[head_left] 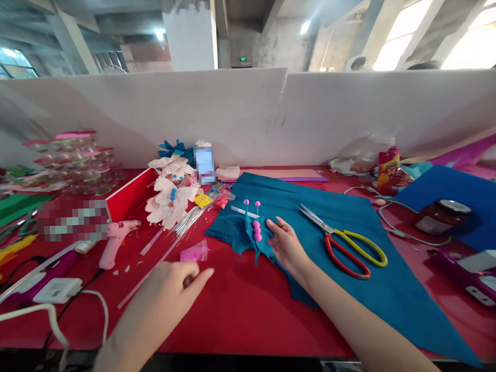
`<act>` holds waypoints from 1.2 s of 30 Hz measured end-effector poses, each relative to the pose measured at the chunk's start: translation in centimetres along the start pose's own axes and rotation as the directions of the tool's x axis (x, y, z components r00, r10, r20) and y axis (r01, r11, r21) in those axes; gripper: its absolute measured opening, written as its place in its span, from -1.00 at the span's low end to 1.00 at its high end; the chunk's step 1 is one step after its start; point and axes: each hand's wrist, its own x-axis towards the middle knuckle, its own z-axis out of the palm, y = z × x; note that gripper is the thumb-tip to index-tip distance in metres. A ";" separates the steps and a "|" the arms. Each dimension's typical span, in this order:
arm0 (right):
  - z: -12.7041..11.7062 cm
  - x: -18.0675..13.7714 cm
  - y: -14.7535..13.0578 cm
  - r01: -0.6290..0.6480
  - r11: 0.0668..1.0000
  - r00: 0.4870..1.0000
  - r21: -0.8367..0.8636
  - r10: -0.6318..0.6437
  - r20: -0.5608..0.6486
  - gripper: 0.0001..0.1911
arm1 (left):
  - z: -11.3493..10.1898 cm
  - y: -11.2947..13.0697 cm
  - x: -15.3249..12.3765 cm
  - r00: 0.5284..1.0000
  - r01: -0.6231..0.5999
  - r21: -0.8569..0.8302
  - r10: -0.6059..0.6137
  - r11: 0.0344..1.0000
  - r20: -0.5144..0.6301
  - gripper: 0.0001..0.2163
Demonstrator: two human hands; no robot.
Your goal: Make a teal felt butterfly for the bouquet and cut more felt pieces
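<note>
Over the front left of the red table, my left hand (166, 289) is curled inward with its thumb pointing right; whatever its fingers may hold is hidden. Just beyond it lies a small clear bag of pink beads (194, 252). My right hand (288, 244) pinches the edge of a teal felt butterfly shape (242, 240). A row of pink beads (256, 230) runs down its middle, and two thin stalks tipped with pink beads rise above. A white pen (243, 211) lies behind the butterfly. Large scissors (343, 245) with red and yellow handles rest partly open on teal felt (390, 306).
Left of the felt are pale felt butterflies (173, 194), thin wires (190, 220), a yellow packet (202, 200) and a pink glue gun (114, 245). A phone (205, 164) leans at the back. Rightward stand a jar (442, 217) and a purple power strip (473, 276).
</note>
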 end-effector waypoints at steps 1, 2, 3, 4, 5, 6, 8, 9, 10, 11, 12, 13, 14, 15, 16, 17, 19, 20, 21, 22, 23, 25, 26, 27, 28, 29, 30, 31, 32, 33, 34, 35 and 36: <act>0.0 0.0 0.0 0.005 1.000 1.000 -0.011 -0.005 0.005 -0.64 | -0.6 -0.7 -0.8 1.000 -0.022 0.016 0.022 1.000 0.022 -0.69; -0.1 0.0 0.0 0.014 1.000 1.000 -0.023 -0.014 0.007 -0.65 | -1.0 -1.3 -1.3 1.000 -0.022 -0.008 0.022 1.000 0.015 -0.79; -0.2 0.0 0.1 0.030 0.999 1.000 -0.039 -0.030 0.001 -0.64 | -1.3 -1.7 -1.6 1.000 -0.007 -0.053 0.007 0.999 -0.010 -0.83; -0.2 0.0 0.1 0.051 0.997 0.999 -0.060 -0.052 -0.011 -0.64 | -1.3 -1.9 -1.6 0.999 0.021 -0.118 -0.026 0.993 -0.040 -0.77; -0.3 0.1 0.2 0.077 0.993 0.997 -0.088 -0.080 -0.025 -0.64 | -1.0 -1.9 -1.4 0.995 0.063 -0.195 -0.077 0.979 -0.062 -0.70; -0.4 0.1 0.2 0.108 0.987 0.993 -0.120 -0.114 -0.037 -0.64 | -0.5 -1.8 -0.9 0.989 0.109 -0.274 -0.132 0.956 -0.064 -0.66; -0.4 0.0 0.3 0.175 0.964 0.981 -0.200 -0.188 -0.046 -0.65 | 1.1 -1.2 0.6 0.978 0.180 -0.416 -0.208 0.891 -0.022 -0.63; -0.4 0.0 0.3 0.207 0.947 0.974 -0.245 -0.223 -0.040 -0.67 | 2.1 -0.8 1.5 0.977 0.194 -0.466 -0.213 0.863 0.011 -0.61; -0.4 -0.1 0.3 0.235 0.928 0.967 -0.290 -0.254 -0.030 -0.68 | 3.2 -0.5 2.4 0.979 0.173 -0.506 -0.206 0.845 -0.008 -0.61; -0.5 -0.1 0.3 0.261 0.906 0.959 -0.333 -0.282 -0.018 -0.69 | 4.3 -0.1 3.3 0.978 0.125 -0.549 -0.197 0.826 -0.073 -0.62; -0.5 -0.2 0.4 0.282 0.885 0.952 -0.371 -0.305 -0.005 -0.69 | 5.3 0.3 4.1 0.973 0.072 -0.583 -0.185 0.810 -0.136 -0.65; -0.5 -0.2 0.4 0.298 0.865 0.946 -0.403 -0.323 0.007 -0.70 | 6.1 0.6 4.8 0.969 0.027 -0.599 -0.167 0.800 -0.179 -0.68; -0.5 -0.2 0.4 0.310 0.848 0.942 -0.429 -0.335 0.017 -0.70 | 6.9 0.9 5.5 0.969 0.000 -0.602 -0.149 0.798 -0.197 -0.71; -0.5 -0.3 0.4 0.318 0.835 0.939 -0.449 -0.344 0.025 -0.70 | 7.5 1.1 6.1 0.968 -0.018 -0.601 -0.136 0.799 -0.211 -0.75; -0.5 -0.3 0.4 0.324 0.825 0.936 -0.464 -0.351 0.029 -0.70 | 7.9 1.3 6.5 0.964 -0.031 -0.600 -0.135 0.800 -0.230 -0.78; -0.5 -0.3 0.4 0.328 0.818 0.934 -0.473 -0.356 0.032 -0.70 | 8.2 1.3 6.9 0.957 -0.038 -0.599 -0.143 0.800 -0.252 -0.79; -0.5 -0.4 0.4 0.337 0.811 0.931 -0.479 -0.363 0.040 -0.70 | 8.5 1.3 7.4 0.929 -0.046 -0.627 -0.197 0.777 -0.312 -0.75; -0.4 -0.4 0.3 0.342 0.809 0.929 -0.478 -0.367 0.044 -0.71 | 8.5 1.2 7.6 0.915 -0.044 -0.646 -0.229 0.762 -0.332 -0.70; -0.3 -0.5 0.3 0.347 0.809 0.928 -0.475 -0.370 0.049 -0.71 | 8.5 1.0 7.7 0.908 -0.039 -0.661 -0.249 0.749 -0.337 -0.66; -0.2 -0.6 0.2 0.350 0.808 0.927 -0.473 -0.370 0.055 -0.71 | 8.5 0.8 7.7 0.908 -0.034 -0.670 -0.258 0.741 -0.331 -0.66; -0.2 -0.6 0.2 0.352 0.806 0.928 -0.476 -0.367 0.063 -0.71 | 8.5 0.6 7.8 0.914 -0.029 -0.673 -0.253 0.739 -0.318 -0.69; 0.0 -0.8 0.2 0.351 0.801 0.930 -0.485 -0.358 0.083 -0.72 | 8.5 0.1 7.8 0.936 -0.031 -0.661 -0.210 0.750 -0.282 -0.79; 0.0 -0.8 0.2 0.351 0.798 0.931 -0.490 -0.353 0.092 -0.73 | 8.5 -0.1 7.9 0.944 -0.038 -0.655 -0.187 0.754 -0.271 -0.82; 0.1 -0.9 0.1 0.352 0.795 0.931 -0.494 -0.350 0.100 -0.74 | 8.4 -0.3 8.1 0.948 -0.047 -0.651 -0.171 0.758 -0.268 -0.83; 0.1 -0.9 0.1 0.353 0.794 0.932 -0.494 -0.346 0.109 -0.77 | 8.2 -0.6 8.3 0.949 -0.057 -0.644 -0.160 0.763 -0.273 -0.84; 0.0 -0.9 0.1 0.354 0.798 0.932 -0.488 -0.342 0.117 -0.80 | 7.9 -0.8 8.5 0.945 -0.066 -0.636 -0.156 0.769 -0.288 -0.84; 0.0 -0.8 0.1 0.354 0.803 0.933 -0.479 -0.339 0.122 -0.82 | 7.6 -1.1 8.8 0.937 -0.076 -0.624 -0.159 0.777 -0.313 -0.84; -0.1 -0.8 0.0 0.352 0.810 0.934 -0.468 -0.336 0.122 -0.82 | 7.1 -1.5 9.1 0.924 -0.086 -0.611 -0.167 0.787 -0.345 -0.84; -0.2 -0.7 0.0 0.348 0.818 0.936 -0.458 -0.332 0.117 -0.82 | 6.5 -2.0 9.5 0.906 -0.095 -0.595 -0.179 0.798 -0.384 -0.84; -0.3 -0.6 0.0 0.341 0.825 0.938 -0.450 -0.329 0.108 -0.82 | 5.8 -2.7 9.9 0.884 -0.101 -0.579 -0.194 0.809 -0.426 -0.83; -0.4 -0.5 0.0 0.335 0.831 0.940 -0.443 -0.329 0.094 -0.82 | 5.2 -3.4 10.3 0.857 -0.104 -0.564 -0.214 0.819 -0.469 -0.83; -0.5 -0.4 0.0 0.330 0.835 0.941 -0.440 -0.329 0.082 -0.82 | 4.6 -4.3 10.8 0.822 -0.103 -0.552 -0.242 0.827 -0.515 -0.83; -0.6 -0.3 -0.1 0.326 0.836 0.942 -0.441 -0.327 0.075 -0.82 | 4.0 -5.3 11.3 0.782 -0.101 -0.544 -0.272 0.833 -0.562 -0.82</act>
